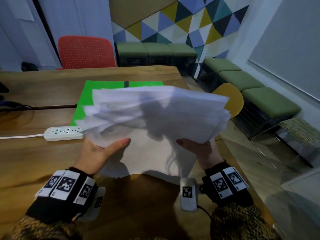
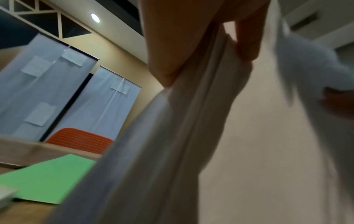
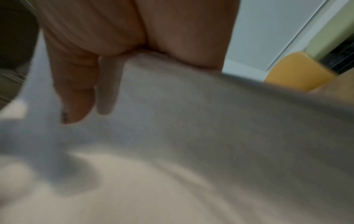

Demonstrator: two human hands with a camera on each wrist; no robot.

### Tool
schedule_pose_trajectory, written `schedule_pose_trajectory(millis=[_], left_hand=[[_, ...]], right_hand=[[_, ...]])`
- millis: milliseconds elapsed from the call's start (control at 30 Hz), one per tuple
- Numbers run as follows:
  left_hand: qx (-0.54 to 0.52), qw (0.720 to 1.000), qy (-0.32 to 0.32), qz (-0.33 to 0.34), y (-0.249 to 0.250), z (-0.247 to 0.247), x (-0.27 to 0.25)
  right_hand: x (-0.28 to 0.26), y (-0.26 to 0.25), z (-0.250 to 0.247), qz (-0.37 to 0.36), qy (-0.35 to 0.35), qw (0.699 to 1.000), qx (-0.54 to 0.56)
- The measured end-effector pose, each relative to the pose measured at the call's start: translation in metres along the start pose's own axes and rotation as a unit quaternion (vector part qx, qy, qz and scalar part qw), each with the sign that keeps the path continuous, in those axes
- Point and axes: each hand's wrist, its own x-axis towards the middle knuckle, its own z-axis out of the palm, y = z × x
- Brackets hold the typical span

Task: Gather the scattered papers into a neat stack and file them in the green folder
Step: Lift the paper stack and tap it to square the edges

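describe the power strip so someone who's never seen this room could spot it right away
Start at the wooden table and find the green folder lying flat on it. By the folder's near left corner, just beyond the left hand, lies the power strip. It is the only white plastic bar there, with rows of sockets and a white cord running off left.

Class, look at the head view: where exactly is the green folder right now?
The green folder lies flat on the wooden table, left of centre, beyond the white power strip and partly hidden behind the papers held in both hands.
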Motion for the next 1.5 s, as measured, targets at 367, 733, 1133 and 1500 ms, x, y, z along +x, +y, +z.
schedule_pose_trajectory(millis=[367, 733, 1133, 1500], left_hand=[[0.025, 0.999, 0.008, 0.033, 0.004, -0.007, 0.000], [-0.023, 0.999, 0.001, 0.037, 0.015, -0.010, 0.001], [-0.037, 0.998, 0.016, 0.048, 0.018, 0.002, -0.006], [0.287, 0.917, 0.070, 0.266, 0.032, 0.004, -0.004]], right_hand=[[-0.014, -0.007, 0.001, -0.122, 0.045, 0.991, 0.028], [-0.020, -0.025, 0.008, -0.174, 0.080, 0.979, 0.070], [-0.031, -0.018, 0.023, -0.190, 0.107, 0.976, 0.010], [-0.029, -0.027, 0.027, -0.361, 0.179, 0.860, -0.311]])
